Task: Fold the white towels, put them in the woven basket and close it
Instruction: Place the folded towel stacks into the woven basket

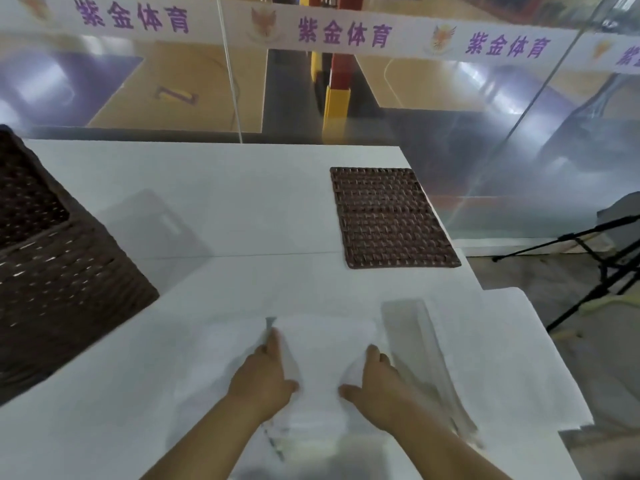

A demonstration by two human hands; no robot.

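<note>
A soft white terry towel (322,344) was spread on the white tabletop (242,202) and was held down between the two grips. The left grip (265,375) was laid flat on it, fingers straight and pressed together, thumb turned inward. The right grip (372,386) was set on the towel's other side with a fold of cloth raised against it. Whether that fold was pinched or only pushed could not be told through the blur. The towel appeared to be pinned at both sides so that a crease could be smoothed and the fold kept square.

Just right of the right grip a narrow, greyish folded strip of cloth (415,341) was laid. Beyond it a wider white sheet of cloth (502,358) was spread to the tabletop's edge.

Well to the left of the left grip, the tall dark brown woven basket (59,271) was stood open. Only dark weave was shown in the visible part of its interior, and the rest was cut off by the frame. Its flat, rectangular, dark brown woven lid (391,220) was laid well ahead of the right grip, presumably set aside so that the mouth was left free for loading. No towel was seen inside, so packing and closing were judged not yet done.
</note>
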